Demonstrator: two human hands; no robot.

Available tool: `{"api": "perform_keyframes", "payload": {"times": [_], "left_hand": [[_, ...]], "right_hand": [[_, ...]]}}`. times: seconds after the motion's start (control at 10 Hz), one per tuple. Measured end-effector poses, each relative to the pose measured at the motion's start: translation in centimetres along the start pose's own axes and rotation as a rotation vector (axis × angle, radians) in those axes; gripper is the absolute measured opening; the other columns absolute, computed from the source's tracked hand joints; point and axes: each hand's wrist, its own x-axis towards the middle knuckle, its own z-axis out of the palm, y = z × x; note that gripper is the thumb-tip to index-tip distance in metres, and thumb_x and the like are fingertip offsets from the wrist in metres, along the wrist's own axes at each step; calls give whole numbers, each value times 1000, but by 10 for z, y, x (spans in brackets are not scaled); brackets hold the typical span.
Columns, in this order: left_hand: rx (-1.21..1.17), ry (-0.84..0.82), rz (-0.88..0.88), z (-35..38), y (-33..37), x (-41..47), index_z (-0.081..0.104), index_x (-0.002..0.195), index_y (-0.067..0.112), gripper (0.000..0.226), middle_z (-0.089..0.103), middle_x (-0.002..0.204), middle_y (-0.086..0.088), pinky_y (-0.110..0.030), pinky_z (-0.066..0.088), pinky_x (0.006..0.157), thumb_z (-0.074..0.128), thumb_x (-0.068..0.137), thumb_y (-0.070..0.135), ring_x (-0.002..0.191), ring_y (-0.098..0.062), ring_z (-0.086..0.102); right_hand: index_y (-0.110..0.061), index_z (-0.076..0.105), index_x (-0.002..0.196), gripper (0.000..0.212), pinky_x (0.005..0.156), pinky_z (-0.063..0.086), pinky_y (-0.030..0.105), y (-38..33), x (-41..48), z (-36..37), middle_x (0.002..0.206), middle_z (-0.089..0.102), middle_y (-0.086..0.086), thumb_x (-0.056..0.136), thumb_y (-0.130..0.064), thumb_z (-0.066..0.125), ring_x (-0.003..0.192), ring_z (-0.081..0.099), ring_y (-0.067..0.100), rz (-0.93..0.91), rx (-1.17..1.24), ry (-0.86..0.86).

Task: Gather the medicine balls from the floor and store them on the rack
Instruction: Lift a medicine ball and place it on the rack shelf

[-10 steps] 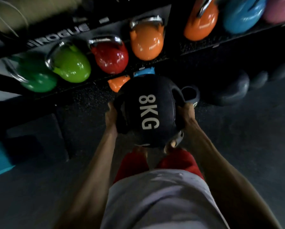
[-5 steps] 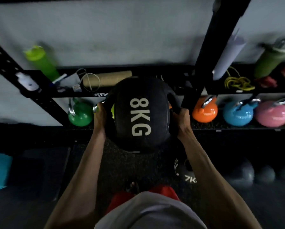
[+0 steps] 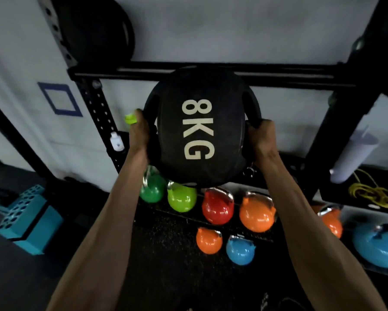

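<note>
Medicine ball (image 3: 197, 131), the black 8KG one, is held up in the air between both hands. Left hand (image 3: 140, 133) is curled round the left side handle and right hand (image 3: 259, 135) round the right one, so it sits dead centre, neither hand nearer. The lettering runs straight away from the person toward the rack (image 3: 278, 74). The ball's top edge overlaps the upper crossbar, can't tell if it's touching. My guess is it goes up and forward from here. Kettlebells (image 3: 217, 206) are on the shelf underneath

Both hands, left hand (image 3: 139, 131) and right hand (image 3: 261, 136), grip the 8KG ball (image 3: 198, 129) by its handles, up against the rack (image 3: 211, 70), kettlebells (image 3: 217, 206) below.
</note>
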Motion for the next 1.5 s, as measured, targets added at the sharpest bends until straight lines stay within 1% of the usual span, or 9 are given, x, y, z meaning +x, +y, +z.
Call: {"api": "perform_keyframes", "payload": {"times": [0.1,0.2,0.4,0.5,0.6,0.9,1.3,1.4,1.5], "left_hand": [[-94,78,22,-8,42,8,65,121,13,78,69,112,-12,-55,50,99,36,77,71,106,-31,66],[-151,116,94,-20,92,28,67,118,16,80,74,109,-13,-52,56,90,37,71,74,106,-34,69],[-159,182,233,-28,146,33,68,112,10,64,74,106,-15,-51,57,91,31,91,58,101,-33,70],[-192,199,269,-37,169,64,66,118,9,66,73,107,-13,-52,55,94,32,90,58,102,-32,69],[-216,180,305,-45,179,98,68,110,12,59,73,105,-13,-54,54,95,34,91,56,102,-34,69],[-221,132,305,-60,194,245,68,98,11,56,72,104,-17,-52,55,93,31,97,53,97,-34,69],[-215,113,317,-24,164,379,61,82,12,46,60,73,-2,-38,51,69,32,98,43,72,-21,60],[-200,158,348,-16,161,388,59,84,10,43,57,71,0,-35,48,67,33,97,41,69,-18,57],[-176,201,420,-7,158,390,53,75,11,38,50,63,2,-35,43,60,33,97,35,59,-16,49]], "right_hand": [[-12,47,63,27,54,39,34,-52,18,5,56,45,3,87,-14,58,48,43,21,-76,145,-28],[-16,46,62,30,58,40,34,-112,31,7,58,47,1,89,-11,58,52,46,17,-202,197,-60],[-16,42,58,36,56,36,33,-164,49,20,56,44,0,89,-7,57,50,42,15,-320,237,-69],[-15,41,58,36,53,33,30,-200,70,45,56,42,1,90,-6,56,49,40,16,-373,241,-68],[-14,44,60,34,54,35,30,-216,88,70,57,45,2,91,-7,57,49,42,17,-384,250,-73],[-5,54,68,25,46,32,24,-252,168,173,59,47,4,93,-6,57,47,41,14,-385,200,-23],[-15,36,56,46,39,27,19,-235,259,242,55,35,-2,95,2,53,35,28,1,-342,207,14],[-16,32,54,48,46,25,23,-228,270,246,54,33,-3,93,4,50,43,28,5,-339,263,-25],[-18,30,52,33,52,21,27,-223,274,251,50,31,-5,77,-18,52,51,26,13,-286,416,-87]]}}
